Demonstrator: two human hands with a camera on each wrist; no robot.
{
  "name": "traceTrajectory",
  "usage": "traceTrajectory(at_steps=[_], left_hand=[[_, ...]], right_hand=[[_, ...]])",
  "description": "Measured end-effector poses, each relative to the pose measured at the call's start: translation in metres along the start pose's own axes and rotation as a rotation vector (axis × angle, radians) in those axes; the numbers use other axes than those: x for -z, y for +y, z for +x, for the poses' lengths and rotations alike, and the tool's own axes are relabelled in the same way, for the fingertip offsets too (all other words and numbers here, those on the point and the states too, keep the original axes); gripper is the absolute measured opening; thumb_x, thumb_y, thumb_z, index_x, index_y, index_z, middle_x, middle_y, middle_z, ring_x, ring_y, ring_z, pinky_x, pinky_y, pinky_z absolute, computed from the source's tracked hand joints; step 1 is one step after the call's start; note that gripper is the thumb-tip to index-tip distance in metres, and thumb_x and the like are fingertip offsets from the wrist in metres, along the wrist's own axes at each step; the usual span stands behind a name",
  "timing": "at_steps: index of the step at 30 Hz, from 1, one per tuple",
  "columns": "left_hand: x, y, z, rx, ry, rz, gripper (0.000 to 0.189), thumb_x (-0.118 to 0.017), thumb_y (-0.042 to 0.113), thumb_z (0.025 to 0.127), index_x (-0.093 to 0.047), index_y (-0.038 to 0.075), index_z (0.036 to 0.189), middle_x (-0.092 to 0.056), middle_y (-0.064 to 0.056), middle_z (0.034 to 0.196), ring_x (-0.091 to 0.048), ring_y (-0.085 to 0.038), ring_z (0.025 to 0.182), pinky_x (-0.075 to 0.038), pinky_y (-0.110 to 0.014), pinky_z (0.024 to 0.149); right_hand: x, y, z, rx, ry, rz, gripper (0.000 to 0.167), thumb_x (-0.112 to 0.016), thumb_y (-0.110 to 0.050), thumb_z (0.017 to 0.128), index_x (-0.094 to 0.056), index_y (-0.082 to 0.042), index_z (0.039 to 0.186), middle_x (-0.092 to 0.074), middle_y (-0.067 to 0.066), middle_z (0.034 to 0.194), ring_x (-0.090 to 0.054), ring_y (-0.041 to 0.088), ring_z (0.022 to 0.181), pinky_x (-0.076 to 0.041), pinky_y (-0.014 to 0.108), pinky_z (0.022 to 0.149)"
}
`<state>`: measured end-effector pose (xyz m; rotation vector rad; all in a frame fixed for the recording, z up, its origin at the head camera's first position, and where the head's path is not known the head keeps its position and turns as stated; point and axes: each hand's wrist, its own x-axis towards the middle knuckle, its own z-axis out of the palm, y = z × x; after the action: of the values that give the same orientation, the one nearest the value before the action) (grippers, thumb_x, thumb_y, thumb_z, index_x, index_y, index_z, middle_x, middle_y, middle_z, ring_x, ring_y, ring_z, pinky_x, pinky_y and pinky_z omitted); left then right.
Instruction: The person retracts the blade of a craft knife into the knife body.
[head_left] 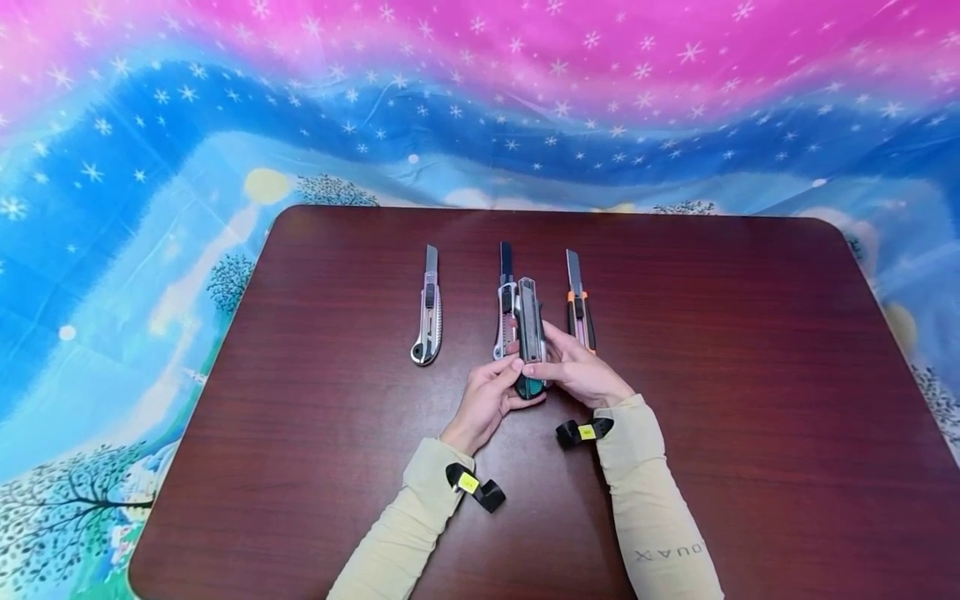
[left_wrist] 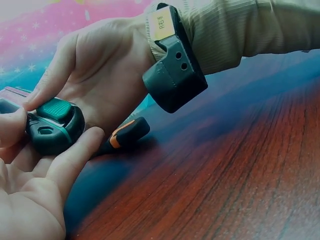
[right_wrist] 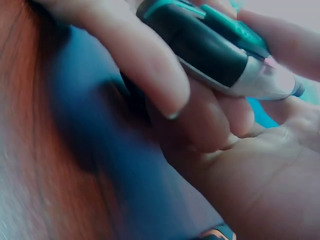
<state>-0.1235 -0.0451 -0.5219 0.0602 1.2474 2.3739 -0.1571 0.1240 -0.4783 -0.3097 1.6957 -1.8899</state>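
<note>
Both hands hold one utility knife (head_left: 530, 325) over the table, its grey metal nose pointing to the far side. Its black butt (left_wrist: 56, 132) has a green insert. My left hand (head_left: 482, 406) grips the near end, thumb on top and fingers underneath. From the other side my right hand (head_left: 588, 377) holds the body, with its thumb across the top. In the right wrist view the black, green and silver knife (right_wrist: 210, 55) lies among the fingers of both hands. No bare blade shows at its nose in the head view.
A silver snap-off cutter (head_left: 427, 312) lies to the left on the dark red table (head_left: 300, 417). A dark-bladed cutter (head_left: 506, 287) lies partly hidden behind the held knife. An orange and black cutter (head_left: 575, 292) is beside the right hand. All three have blades extended away from me.
</note>
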Motion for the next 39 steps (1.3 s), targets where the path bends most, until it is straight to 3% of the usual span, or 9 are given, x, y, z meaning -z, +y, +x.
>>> traceTrajectory(at_steps=[3, 9, 16, 19, 22, 24, 27, 31, 39], left_hand=[[-0.001, -0.003, 0.000, -0.015, -0.012, 0.024, 0.047, -0.048, 0.018, 0.102, -0.043, -0.010, 0.139, -0.044, -0.025, 0.143, -0.067, -0.024, 0.105, -0.054, -0.049, 0.092], [-0.003, -0.007, -0.001, -0.021, -0.008, 0.051, 0.042, -0.047, 0.017, 0.102, -0.048, -0.009, 0.135, -0.059, -0.023, 0.126, -0.067, -0.019, 0.104, -0.055, -0.048, 0.090], [-0.005, -0.006, -0.001, -0.033, -0.021, 0.055, 0.044, -0.050, 0.018, 0.101, -0.048, -0.009, 0.136, -0.061, -0.021, 0.125, -0.068, -0.017, 0.103, -0.055, -0.046, 0.091], [-0.006, -0.006, -0.001, -0.058, -0.027, 0.080, 0.046, -0.053, 0.019, 0.100, -0.047, -0.010, 0.136, -0.062, -0.021, 0.124, -0.069, -0.016, 0.101, -0.056, -0.045, 0.089], [-0.009, -0.005, -0.002, -0.077, -0.008, 0.139, 0.044, -0.055, 0.015, 0.099, -0.049, -0.009, 0.135, -0.060, -0.027, 0.126, -0.070, -0.014, 0.097, -0.058, -0.042, 0.085], [-0.011, -0.006, -0.003, -0.102, 0.016, 0.224, 0.040, -0.056, 0.010, 0.097, -0.051, -0.009, 0.133, -0.059, -0.031, 0.124, -0.070, -0.010, 0.092, -0.060, -0.038, 0.081], [-0.014, -0.007, -0.004, -0.158, 0.075, 0.440, 0.032, -0.062, 0.008, 0.094, -0.062, -0.006, 0.122, -0.066, -0.029, 0.111, -0.069, -0.003, 0.081, -0.060, -0.027, 0.075], [-0.015, -0.011, -0.006, -0.223, 0.123, 0.647, 0.026, -0.070, 0.010, 0.088, -0.071, -0.001, 0.112, -0.072, -0.021, 0.101, -0.067, 0.000, 0.082, -0.057, -0.018, 0.075], [-0.017, -0.012, -0.007, -0.250, 0.096, 0.601, 0.033, -0.070, 0.008, 0.088, -0.066, -0.003, 0.118, -0.071, -0.023, 0.105, -0.068, -0.003, 0.089, -0.056, -0.018, 0.079]], right_hand=[[0.001, -0.001, -0.004, -0.042, 0.061, -0.078, 0.067, -0.067, -0.008, 0.089, -0.033, -0.006, 0.148, -0.056, 0.024, 0.129, -0.062, 0.015, 0.109, -0.054, 0.025, 0.089], [-0.001, -0.004, -0.012, -0.109, 0.179, -0.240, 0.060, -0.072, -0.018, 0.087, -0.044, -0.007, 0.139, -0.064, 0.019, 0.121, -0.065, 0.019, 0.104, -0.055, 0.029, 0.082], [-0.016, -0.017, -0.025, -0.051, 0.356, -0.628, 0.055, -0.072, -0.026, 0.086, -0.051, -0.006, 0.133, -0.071, 0.013, 0.098, -0.066, 0.019, 0.084, -0.053, 0.029, 0.066], [-0.019, -0.021, -0.028, -0.021, 0.392, -0.724, 0.048, -0.069, -0.029, 0.088, -0.055, -0.006, 0.129, -0.070, 0.009, 0.093, -0.064, 0.016, 0.080, -0.051, 0.027, 0.067], [-0.020, -0.024, -0.031, 0.007, 0.431, -0.792, 0.034, -0.067, -0.029, 0.090, -0.062, -0.006, 0.114, -0.065, 0.006, 0.084, -0.057, 0.016, 0.074, -0.046, 0.027, 0.064], [-0.020, -0.025, -0.033, 0.007, 0.456, -0.829, 0.027, -0.067, -0.031, 0.090, -0.063, -0.005, 0.098, -0.060, 0.006, 0.077, -0.052, 0.016, 0.070, -0.042, 0.027, 0.061], [-0.023, -0.026, -0.035, -0.027, 0.484, -0.860, 0.031, -0.069, -0.036, 0.087, -0.057, -0.008, 0.081, -0.054, 0.004, 0.071, -0.047, 0.017, 0.066, -0.039, 0.027, 0.056], [-0.025, -0.028, -0.036, -0.073, 0.485, -0.870, 0.030, -0.071, -0.036, 0.084, -0.057, -0.009, 0.081, -0.055, 0.003, 0.069, -0.048, 0.017, 0.063, -0.040, 0.027, 0.054], [-0.021, -0.030, -0.035, -0.078, 0.433, -0.846, 0.025, -0.068, -0.032, 0.087, -0.061, -0.009, 0.091, -0.060, 0.002, 0.071, -0.050, 0.014, 0.063, -0.041, 0.025, 0.055]])
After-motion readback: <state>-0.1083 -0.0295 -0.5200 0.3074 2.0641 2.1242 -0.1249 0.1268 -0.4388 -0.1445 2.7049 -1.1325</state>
